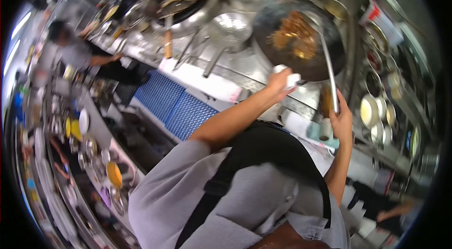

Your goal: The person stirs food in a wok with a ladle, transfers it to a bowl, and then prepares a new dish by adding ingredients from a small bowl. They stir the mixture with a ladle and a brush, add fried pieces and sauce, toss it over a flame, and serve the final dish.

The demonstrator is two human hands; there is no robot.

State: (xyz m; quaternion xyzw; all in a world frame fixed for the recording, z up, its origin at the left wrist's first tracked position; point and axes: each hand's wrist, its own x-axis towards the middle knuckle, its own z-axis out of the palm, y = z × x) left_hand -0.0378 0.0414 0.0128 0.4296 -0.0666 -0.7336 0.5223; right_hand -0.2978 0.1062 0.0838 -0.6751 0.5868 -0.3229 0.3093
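My left hand (281, 84) is closed around a folded white cloth (293, 81) at the near rim of a large dark wok (325, 63). The cloth hides most of the handle it covers. In the wok lies a heap of glossy brown food in strips (301, 30), with sauce pooled beside it. My right hand (342, 117) grips the long metal handle of a wok ladle (328, 60). The ladle's head rests in the far right part of the wok, by the food, and its exact shape is blurred.
Left of the wok, a perforated strainer (230, 27) lies on the steel counter. Another wok (179, 16) with food stands farther left. Seasoning bowls (369, 110) line the right side. A co-worker (77, 53) stands at far left; another person's arm (395, 212) shows lower right.
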